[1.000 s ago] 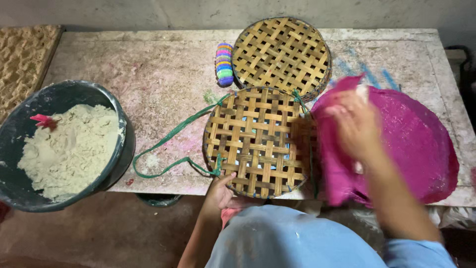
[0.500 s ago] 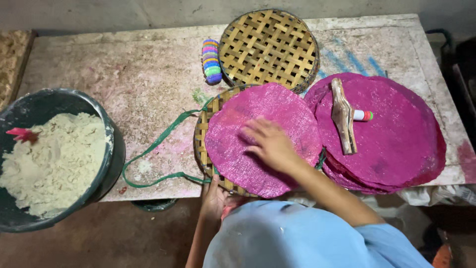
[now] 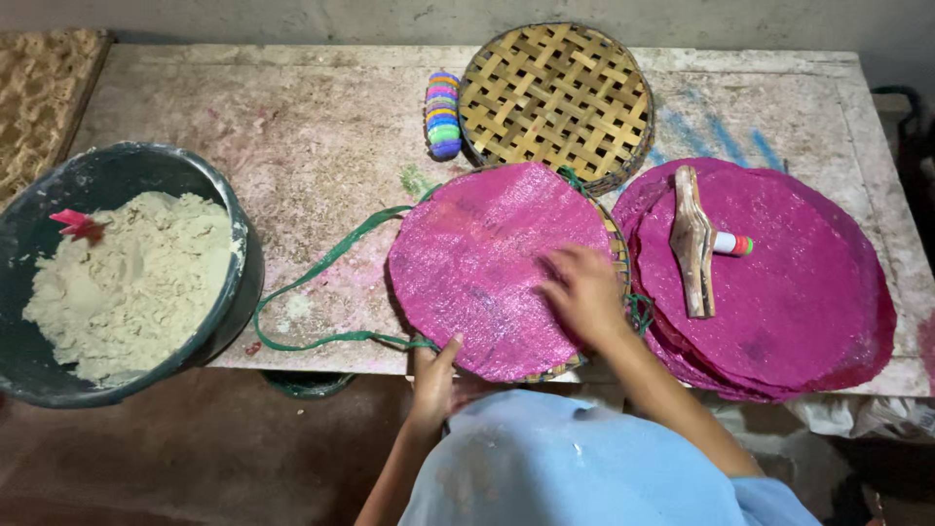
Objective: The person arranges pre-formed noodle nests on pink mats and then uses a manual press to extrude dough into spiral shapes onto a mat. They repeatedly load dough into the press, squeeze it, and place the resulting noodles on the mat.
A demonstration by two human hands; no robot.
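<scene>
— What sort of place is this?
— A small craft workshop: a stained, worn desk (image 3: 292, 146), woven bamboo trays (image 3: 555, 97), stacked pink mesh sheets (image 3: 799, 282), and a black tub of pale dough (image 3: 127, 282) at left.

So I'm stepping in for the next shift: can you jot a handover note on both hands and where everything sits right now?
Left hand: open, touching the near rim of the woven tray.
Right hand: open, flat on the pink sheet covering that tray.
Done: one sheet laid on the tray.
Left: the pink sheet stack to the right, a wooden tool on it; second tray uncovered behind; tub of pale crumbly dough on the left.
</scene>
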